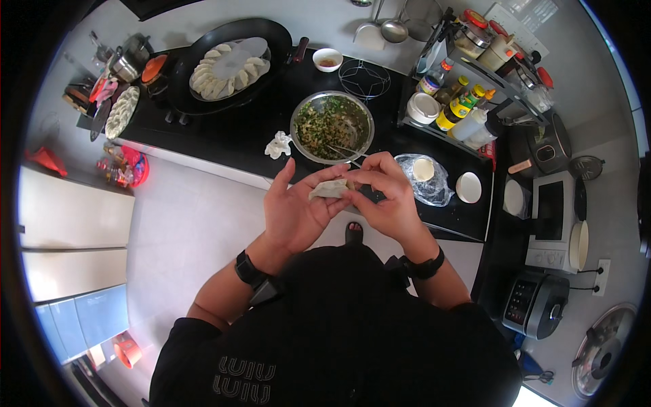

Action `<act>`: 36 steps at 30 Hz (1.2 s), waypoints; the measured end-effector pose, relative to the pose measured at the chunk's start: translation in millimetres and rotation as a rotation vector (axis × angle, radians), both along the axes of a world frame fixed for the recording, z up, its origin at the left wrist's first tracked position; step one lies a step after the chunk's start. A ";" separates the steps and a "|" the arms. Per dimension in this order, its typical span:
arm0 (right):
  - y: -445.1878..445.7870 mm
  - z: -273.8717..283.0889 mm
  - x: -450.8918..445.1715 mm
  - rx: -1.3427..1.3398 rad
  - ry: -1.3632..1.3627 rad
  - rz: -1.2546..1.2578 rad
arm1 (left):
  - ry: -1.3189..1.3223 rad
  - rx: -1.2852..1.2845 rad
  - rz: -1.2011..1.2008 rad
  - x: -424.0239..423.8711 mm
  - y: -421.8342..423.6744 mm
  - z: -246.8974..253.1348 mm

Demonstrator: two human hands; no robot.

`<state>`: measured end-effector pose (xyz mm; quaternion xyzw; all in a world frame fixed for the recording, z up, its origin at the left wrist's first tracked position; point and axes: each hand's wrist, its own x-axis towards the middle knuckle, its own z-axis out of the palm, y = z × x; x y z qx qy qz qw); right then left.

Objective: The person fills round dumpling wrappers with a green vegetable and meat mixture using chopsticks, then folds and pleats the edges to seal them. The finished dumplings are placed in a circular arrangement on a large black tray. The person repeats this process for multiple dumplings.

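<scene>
A folded dumpling (329, 189) lies across the fingers of my left hand (300, 211), which is palm up with the thumb spread away. My right hand (385, 196) pinches the dumpling's right end between thumb and fingers. Just beyond both hands stands a steel bowl (370, 133) of chopped green filling (328, 127). Thin metal chopsticks (347, 151) run from the filling to the right hand's fingers; whether those fingers grip them is unclear. Right of that hand, pale round dumpling wrappers (423, 169) sit on a clear plastic bag (437, 191).
Rows of dumplings (206, 76) ring a steamer plate inside a black wok (277, 35). More dumplings (122, 112) fill a tray at the counter's left end. Crumpled tissue (278, 145) lies left of the bowl. A small white bowl (468, 187) and a condiment rack (447, 132) stand to the right.
</scene>
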<state>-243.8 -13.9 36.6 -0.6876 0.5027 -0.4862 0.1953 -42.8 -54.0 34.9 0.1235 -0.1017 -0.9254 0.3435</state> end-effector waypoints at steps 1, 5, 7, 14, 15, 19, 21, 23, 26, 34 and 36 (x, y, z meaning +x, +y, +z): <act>-2.5 -3.7 -1.9 -0.039 0.013 0.019 | 0.036 -0.004 -0.006 0.5 -0.5 -3.0; -4.2 -5.4 0.9 -0.077 0.001 0.036 | 0.031 -0.007 -0.001 -0.6 -0.6 -0.5; -2.7 -6.7 3.6 -0.037 -0.028 0.005 | -0.009 -0.007 0.007 -0.8 0.0 1.3; -5.0 -0.3 5.1 -0.183 0.157 0.010 | -0.031 0.004 0.008 -0.7 0.9 2.6; -5.2 -0.8 5.2 -0.195 0.170 0.014 | -0.038 0.011 0.009 -0.8 1.1 3.6; -3.7 -1.8 6.5 -0.226 0.197 0.002 | 0.005 -0.013 0.013 2.0 0.3 -0.1; 0.1 1.2 9.0 -0.190 0.163 -0.043 | 0.022 -0.057 0.005 5.5 -0.5 0.8; 4.7 6.2 13.0 -0.109 0.094 -0.112 | 0.038 -0.029 0.025 5.6 -1.0 1.4; 4.8 -0.8 5.9 -0.109 0.109 -0.091 | 0.063 0.018 0.032 3.9 -0.1 2.6; 2.7 -6.3 5.8 -0.172 0.099 -0.069 | 0.028 0.003 0.010 1.5 3.2 1.4; 3.3 -5.5 5.3 -0.203 0.128 -0.072 | 0.021 0.012 0.012 0.3 4.1 2.2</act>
